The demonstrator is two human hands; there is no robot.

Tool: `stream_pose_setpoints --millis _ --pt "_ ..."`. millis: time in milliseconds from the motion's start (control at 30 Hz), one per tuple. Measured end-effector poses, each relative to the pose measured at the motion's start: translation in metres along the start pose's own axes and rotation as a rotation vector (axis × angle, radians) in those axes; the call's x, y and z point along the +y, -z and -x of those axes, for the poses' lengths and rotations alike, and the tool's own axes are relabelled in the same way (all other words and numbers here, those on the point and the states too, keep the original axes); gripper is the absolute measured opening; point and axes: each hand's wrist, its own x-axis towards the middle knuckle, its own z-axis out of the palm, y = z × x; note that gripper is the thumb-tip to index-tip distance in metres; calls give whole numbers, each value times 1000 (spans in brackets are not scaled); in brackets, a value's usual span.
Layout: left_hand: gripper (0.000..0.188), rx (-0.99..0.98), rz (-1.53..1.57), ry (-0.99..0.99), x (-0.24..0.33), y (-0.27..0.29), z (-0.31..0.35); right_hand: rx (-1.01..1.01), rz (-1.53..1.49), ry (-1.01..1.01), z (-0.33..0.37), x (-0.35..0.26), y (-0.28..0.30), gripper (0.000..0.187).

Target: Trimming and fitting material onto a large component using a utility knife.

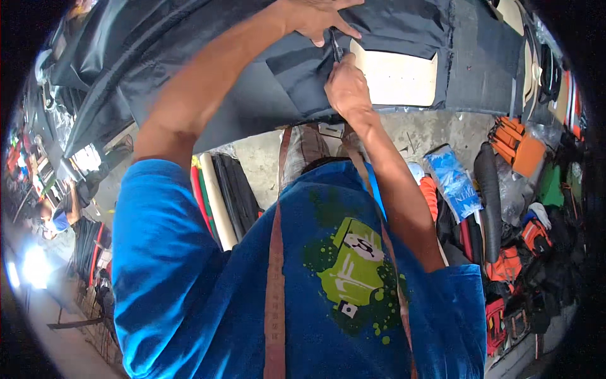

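Observation:
Black fabric (252, 88) covers the table in front of me. My left hand (314, 20) lies flat on it at the far side, fingers spread, the fingertips close to the top-left corner of a cream card template (404, 79). That template is roughly rectangular, with pointed corners and a few small holes. My right hand (349, 86) is closed on a slim dark tool (336, 45) just left of the template. The tool points away from me toward my left hand. Its exact kind is hard to make out, and its tip is against the black fabric.
A tape measure (274, 290) hangs round my neck. Rolls of material (218, 199) stand below the table on the left. To the right lie a blue-and-white plastic bag (453, 183), orange pieces (521, 146) and red bags (505, 265). Another person (60, 218) is at far left.

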Motion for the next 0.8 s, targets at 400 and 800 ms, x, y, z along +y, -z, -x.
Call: stream_pose_setpoints --millis 400,800 --pt "86 -238 815 82 -65 -78 -31 -65 -24 159 141 107 -45 10" --pt "67 525 -226 183 -24 -73 47 582 25 16 64 131 98 45"
